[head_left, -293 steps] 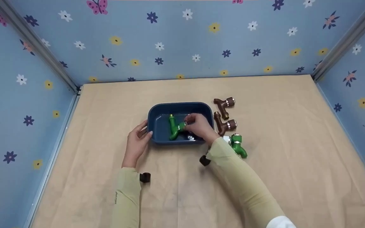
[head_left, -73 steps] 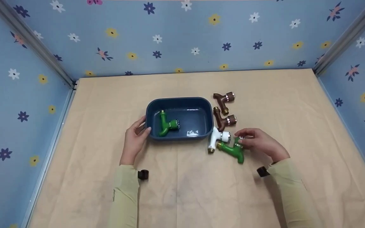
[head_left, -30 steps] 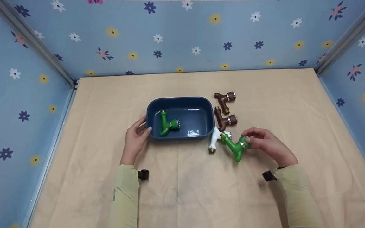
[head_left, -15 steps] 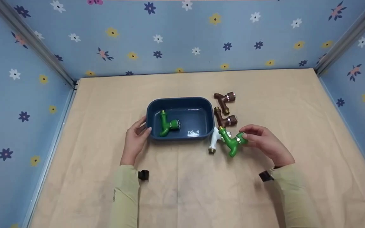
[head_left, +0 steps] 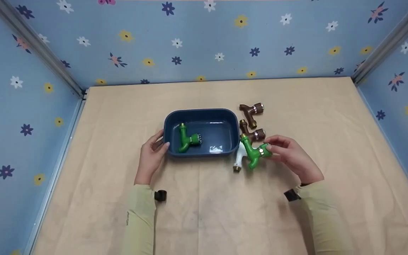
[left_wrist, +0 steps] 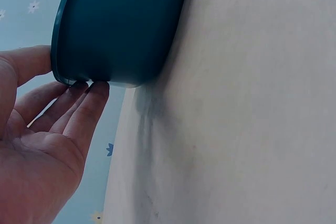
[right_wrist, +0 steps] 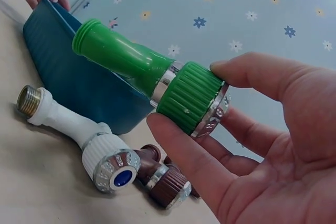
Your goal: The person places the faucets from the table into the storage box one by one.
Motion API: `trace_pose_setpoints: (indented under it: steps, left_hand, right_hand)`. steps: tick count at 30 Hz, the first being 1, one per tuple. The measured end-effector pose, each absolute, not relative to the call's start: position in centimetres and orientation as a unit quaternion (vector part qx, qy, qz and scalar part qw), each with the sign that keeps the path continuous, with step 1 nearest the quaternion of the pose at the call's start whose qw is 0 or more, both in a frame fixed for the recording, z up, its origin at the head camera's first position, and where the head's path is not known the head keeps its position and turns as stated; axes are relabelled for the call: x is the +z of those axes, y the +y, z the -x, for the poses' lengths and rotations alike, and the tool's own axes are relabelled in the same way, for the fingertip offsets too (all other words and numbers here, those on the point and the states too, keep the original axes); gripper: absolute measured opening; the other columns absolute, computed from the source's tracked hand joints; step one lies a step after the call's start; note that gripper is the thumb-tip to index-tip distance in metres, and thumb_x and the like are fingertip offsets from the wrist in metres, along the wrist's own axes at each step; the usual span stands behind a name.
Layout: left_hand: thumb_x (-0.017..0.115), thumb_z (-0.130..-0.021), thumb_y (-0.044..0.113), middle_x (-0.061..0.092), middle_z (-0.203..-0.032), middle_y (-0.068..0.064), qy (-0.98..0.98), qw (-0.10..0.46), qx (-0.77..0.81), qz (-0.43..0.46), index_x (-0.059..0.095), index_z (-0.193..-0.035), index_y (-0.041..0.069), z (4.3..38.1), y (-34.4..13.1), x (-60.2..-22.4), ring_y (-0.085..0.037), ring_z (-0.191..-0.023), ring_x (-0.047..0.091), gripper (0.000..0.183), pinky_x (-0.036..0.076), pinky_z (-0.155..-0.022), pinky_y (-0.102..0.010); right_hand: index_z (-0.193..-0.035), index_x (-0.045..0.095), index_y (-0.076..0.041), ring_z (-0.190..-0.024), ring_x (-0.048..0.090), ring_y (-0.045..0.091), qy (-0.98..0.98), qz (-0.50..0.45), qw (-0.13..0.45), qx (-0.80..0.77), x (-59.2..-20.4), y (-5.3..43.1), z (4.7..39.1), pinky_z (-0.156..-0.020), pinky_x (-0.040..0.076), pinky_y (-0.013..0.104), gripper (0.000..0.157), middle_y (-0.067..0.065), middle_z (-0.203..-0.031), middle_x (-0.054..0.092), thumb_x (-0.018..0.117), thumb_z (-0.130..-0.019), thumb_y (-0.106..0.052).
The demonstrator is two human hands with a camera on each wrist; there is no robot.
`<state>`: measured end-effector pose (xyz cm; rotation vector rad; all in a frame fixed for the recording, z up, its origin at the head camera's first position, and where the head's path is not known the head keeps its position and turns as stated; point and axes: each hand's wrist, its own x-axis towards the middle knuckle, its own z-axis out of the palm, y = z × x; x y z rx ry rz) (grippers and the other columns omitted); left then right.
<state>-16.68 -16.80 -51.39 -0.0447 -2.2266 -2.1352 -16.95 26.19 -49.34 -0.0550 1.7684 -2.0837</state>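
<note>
My right hand (head_left: 295, 157) pinches a green faucet (head_left: 250, 151) by its ribbed knob, thumb on one side and fingers on the other. In the right wrist view the held green faucet (right_wrist: 123, 56) hangs above a white faucet (right_wrist: 68, 123) that lies on the table. A deep blue plastic basin (head_left: 201, 155) stands left of them, with another green faucet (head_left: 184, 140) lying in its left half. At the basin's left end my left hand (head_left: 151, 156) holds the wall, its thumb at the rim and its fingertips against the side, as the left wrist view also shows.
Two brown faucets lie right of the basin: one farther back (head_left: 249, 114) and one nearer (head_left: 259, 134), partly behind the held green one. Brown paper covers the table (head_left: 197, 212). Flower-patterned panels (head_left: 204, 42) stand at the back and both sides.
My right hand has picked the green faucet up off the table, turned it and carried it left and back over the white faucet. The left hand keeps its place on the basin.
</note>
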Motion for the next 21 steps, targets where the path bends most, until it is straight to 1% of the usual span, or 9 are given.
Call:
trace_pose_setpoints:
  steps: [3, 6, 8, 12, 18, 21]
  left_hand:
    - [0.059, -0.091, -0.006, 0.041, -0.14, -0.029, -0.723, 0.026, -0.69, 0.015, 0.041, -0.138, -0.011, 16.6, -16.8, -51.3, -0.041, -0.125, 0.045, 0.051, 0.038, -0.106, -0.043]
    - [0.06, -0.091, -0.005, 0.041, -0.14, -0.028, -0.727, 0.026, -0.686, 0.012, 0.042, -0.138, -0.01, 16.6, -16.9, -51.3, -0.041, -0.125, 0.045, 0.05, 0.038, -0.106, -0.042]
    - [0.06, -0.091, -0.005, 0.042, -0.14, -0.028, -0.728, 0.025, -0.685, 0.01, 0.042, -0.138, -0.01, 16.6, -16.9, -51.3, -0.04, -0.125, 0.045, 0.05, 0.039, -0.105, -0.041]
    - [0.06, -0.091, -0.005, 0.042, -0.14, -0.027, -0.729, 0.024, -0.684, 0.006, 0.042, -0.138, -0.01, 16.5, -16.9, -51.3, -0.04, -0.125, 0.045, 0.051, 0.039, -0.105, -0.039]
    - [0.06, -0.091, -0.004, 0.041, -0.141, -0.027, -0.733, 0.024, -0.68, 0.007, 0.042, -0.138, -0.009, 16.5, -16.8, -51.3, -0.041, -0.126, 0.045, 0.05, 0.039, -0.105, -0.039]
    - [0.06, -0.091, -0.003, 0.042, -0.141, -0.027, -0.731, 0.024, -0.682, 0.01, 0.042, -0.138, -0.009, 16.6, -16.9, -51.5, -0.04, -0.126, 0.045, 0.051, 0.038, -0.106, -0.04]
  right_hand:
    - [-0.118, 0.049, 0.017, -0.094, 0.062, 0.021, 0.628, 0.017, 0.203, -0.751, -49.1, 25.4, 17.1, -0.091, 0.047, 0.054, 0.037, 0.013, -0.11, 0.059, 0.065, -0.09, -0.002]
    - [-0.118, 0.047, 0.018, -0.093, 0.062, 0.021, 0.63, 0.01, 0.2, -0.751, -49.1, 24.6, 17.4, -0.09, 0.047, 0.055, 0.038, 0.012, -0.109, 0.059, 0.064, -0.09, -0.001]
    - [-0.116, 0.05, 0.015, -0.091, 0.062, 0.021, 0.632, 0.004, 0.195, -0.75, -49.0, 24.1, 17.7, -0.089, 0.048, 0.055, 0.033, 0.012, -0.108, 0.059, 0.064, -0.09, 0.0]
    - [-0.113, 0.055, 0.011, -0.091, 0.063, 0.022, 0.636, 0.004, 0.188, -0.748, -48.8, 23.2, 18.1, -0.085, 0.053, 0.049, 0.028, 0.014, -0.109, 0.06, 0.064, -0.09, -0.001]
    - [-0.121, 0.048, 0.017, -0.089, 0.063, 0.021, 0.642, 0.005, 0.187, -0.744, -48.3, 21.9, 18.9, -0.082, 0.056, 0.042, 0.04, 0.016, -0.106, 0.059, 0.065, -0.09, -0.003]
    - [-0.12, 0.049, 0.015, -0.088, 0.063, 0.021, 0.64, 0.005, 0.192, -0.744, -48.1, 21.3, 19.1, -0.083, 0.055, 0.043, 0.038, 0.016, -0.106, 0.057, 0.065, -0.09, -0.004]
